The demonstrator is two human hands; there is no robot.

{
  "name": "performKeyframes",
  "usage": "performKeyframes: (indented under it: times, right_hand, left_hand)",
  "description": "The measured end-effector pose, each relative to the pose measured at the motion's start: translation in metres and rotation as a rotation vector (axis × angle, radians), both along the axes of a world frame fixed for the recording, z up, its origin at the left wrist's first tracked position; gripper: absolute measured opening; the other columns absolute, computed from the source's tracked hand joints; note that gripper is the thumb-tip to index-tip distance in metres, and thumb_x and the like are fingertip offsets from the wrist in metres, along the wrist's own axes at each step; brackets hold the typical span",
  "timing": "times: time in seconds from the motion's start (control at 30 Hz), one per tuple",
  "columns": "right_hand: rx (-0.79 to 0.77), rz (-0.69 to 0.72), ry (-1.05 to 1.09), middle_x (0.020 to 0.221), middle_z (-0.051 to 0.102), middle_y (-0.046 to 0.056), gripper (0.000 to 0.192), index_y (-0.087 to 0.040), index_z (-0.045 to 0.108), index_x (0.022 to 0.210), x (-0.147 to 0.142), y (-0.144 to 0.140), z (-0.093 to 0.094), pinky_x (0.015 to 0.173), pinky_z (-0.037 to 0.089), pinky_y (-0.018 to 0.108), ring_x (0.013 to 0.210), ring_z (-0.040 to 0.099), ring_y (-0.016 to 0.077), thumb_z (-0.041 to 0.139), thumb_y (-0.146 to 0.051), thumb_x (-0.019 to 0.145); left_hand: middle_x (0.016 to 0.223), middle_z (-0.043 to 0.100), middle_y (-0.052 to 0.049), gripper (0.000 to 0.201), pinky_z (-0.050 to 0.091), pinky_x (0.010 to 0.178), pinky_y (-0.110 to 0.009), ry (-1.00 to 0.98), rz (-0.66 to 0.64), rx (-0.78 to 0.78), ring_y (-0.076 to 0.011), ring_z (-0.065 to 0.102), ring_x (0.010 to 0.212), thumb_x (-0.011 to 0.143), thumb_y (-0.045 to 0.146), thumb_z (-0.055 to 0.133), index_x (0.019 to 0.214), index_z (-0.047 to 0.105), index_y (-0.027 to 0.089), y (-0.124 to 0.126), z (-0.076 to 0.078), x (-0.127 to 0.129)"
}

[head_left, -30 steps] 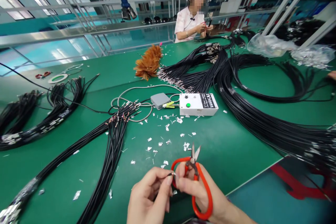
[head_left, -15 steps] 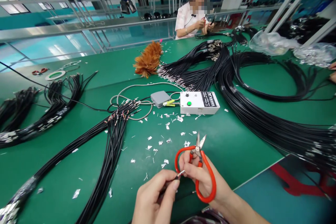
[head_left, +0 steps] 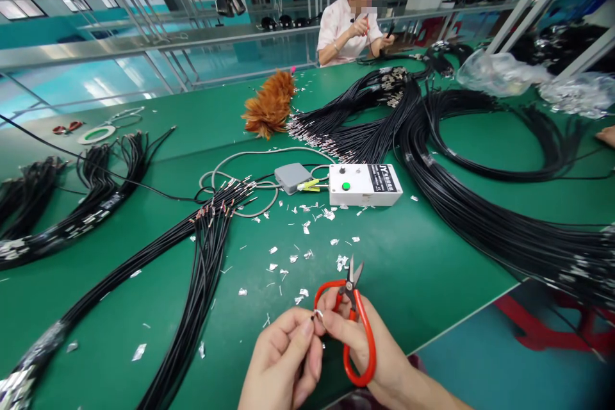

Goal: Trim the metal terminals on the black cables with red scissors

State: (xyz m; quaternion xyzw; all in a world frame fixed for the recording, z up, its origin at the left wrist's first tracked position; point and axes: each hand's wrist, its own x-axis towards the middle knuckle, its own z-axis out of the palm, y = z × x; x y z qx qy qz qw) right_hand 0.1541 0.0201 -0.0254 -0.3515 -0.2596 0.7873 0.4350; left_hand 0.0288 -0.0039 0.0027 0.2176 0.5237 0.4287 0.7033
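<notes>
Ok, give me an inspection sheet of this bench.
Surface: green table, one long top.
Job's things: red scissors hooked on the right hand; a small metal terminal pinched between both hands' fingertips.
Clutter: silvery scraps strewn before the white box; feather duster; tape roll; plastic bags.
Hands: left hand and right hand both shut on the terminal.
Cables: black wire bundles fan across the table; grey cord loops by the grey box.
Surroundings: a co-worker at the far edge; metal racks behind.
</notes>
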Motion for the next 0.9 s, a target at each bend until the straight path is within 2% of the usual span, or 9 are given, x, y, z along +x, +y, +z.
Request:
performKeyframes:
  times: [0.17, 0.3, 0.4, 0.53, 0.7, 0.83, 0.9]
  right_hand:
    - [0.029, -0.027, 0.011, 0.075, 0.059, -0.002, 0.025, -0.018, 0.057, 0.076, 0.004, 0.0, 0.002, 0.072, 0.04, 0.024, 0.072, 0.053, 0.0109, 0.078, -0.029, 0.07]
    - [0.059, -0.057, 0.049, 0.076, 0.059, -0.003, 0.025, -0.019, 0.056, 0.077, 0.003, 0.003, 0.005, 0.069, 0.039, 0.024, 0.069, 0.053, 0.0102, 0.078, -0.029, 0.071]
    - [0.093, -0.046, -0.015, 0.074, 0.057, -0.003, 0.023, -0.019, 0.055, 0.075, 0.005, 0.007, 0.006, 0.067, 0.038, 0.024, 0.067, 0.051, 0.01, 0.074, -0.03, 0.074]
    - [0.259, -0.002, -0.264, 0.074, 0.054, -0.002, 0.019, -0.019, 0.056, 0.075, 0.019, 0.012, 0.011, 0.063, 0.039, 0.023, 0.066, 0.047, 0.0104, 0.069, -0.033, 0.078]
    - [0.437, 0.023, -0.606, 0.094, 0.063, 0.001, 0.021, -0.021, 0.053, 0.072, 0.034, 0.014, 0.03, 0.066, 0.046, 0.024, 0.068, 0.053, 0.0112, 0.074, -0.022, 0.07]
    - [0.644, 0.009, -0.702, 0.082, 0.065, 0.0, 0.015, -0.021, 0.054, 0.072, 0.032, 0.016, 0.036, 0.061, 0.047, 0.024, 0.068, 0.058, 0.0128, 0.068, -0.018, 0.076]
    - [0.829, -0.027, -0.729, 0.079, 0.066, -0.001, 0.014, -0.021, 0.055, 0.074, 0.03, 0.018, 0.034, 0.063, 0.047, 0.025, 0.07, 0.059, 0.0133, 0.065, -0.011, 0.077]
  left_hand:
    - [0.044, 0.051, 0.005, 0.036, 0.011, 0.035, -0.014, 0.059, 0.007, 0.012, 0.0006, 0.023, 0.033, 0.073, 0.05, 0.07, 0.072, 0.062, 0.015, -0.003, 0.007, -0.001]
    - [0.044, 0.05, 0.004, 0.038, 0.012, 0.036, -0.013, 0.129, 0.01, 0.017, -0.0003, 0.024, 0.035, 0.071, 0.052, 0.071, 0.073, 0.063, 0.015, -0.005, 0.01, 0.002]
    - [0.044, 0.05, 0.005, 0.038, 0.013, 0.035, -0.013, 0.157, 0.027, 0.034, -0.0007, 0.023, 0.036, 0.071, 0.051, 0.071, 0.074, 0.064, 0.014, -0.006, 0.009, 0.004]
    - [0.046, 0.052, 0.004, 0.039, 0.015, 0.035, -0.013, 0.219, 0.084, 0.076, -0.0008, 0.026, 0.034, 0.07, 0.052, 0.071, 0.075, 0.064, 0.015, -0.006, 0.011, 0.006]
    - [0.047, 0.053, 0.004, 0.037, 0.023, 0.034, -0.014, 0.377, 0.072, 0.123, -0.0033, 0.033, 0.034, 0.071, 0.052, 0.07, 0.07, 0.062, 0.016, -0.006, 0.013, 0.009]
    - [0.048, 0.052, 0.003, 0.035, 0.024, 0.033, -0.014, 0.484, 0.041, 0.17, -0.0043, 0.036, 0.036, 0.074, 0.051, 0.067, 0.069, 0.063, 0.017, -0.007, 0.011, 0.012]
    - [0.048, 0.051, 0.003, 0.035, 0.023, 0.034, -0.014, 0.446, 0.047, 0.162, -0.0046, 0.036, 0.037, 0.073, 0.051, 0.069, 0.068, 0.063, 0.016, -0.006, 0.009, 0.012]
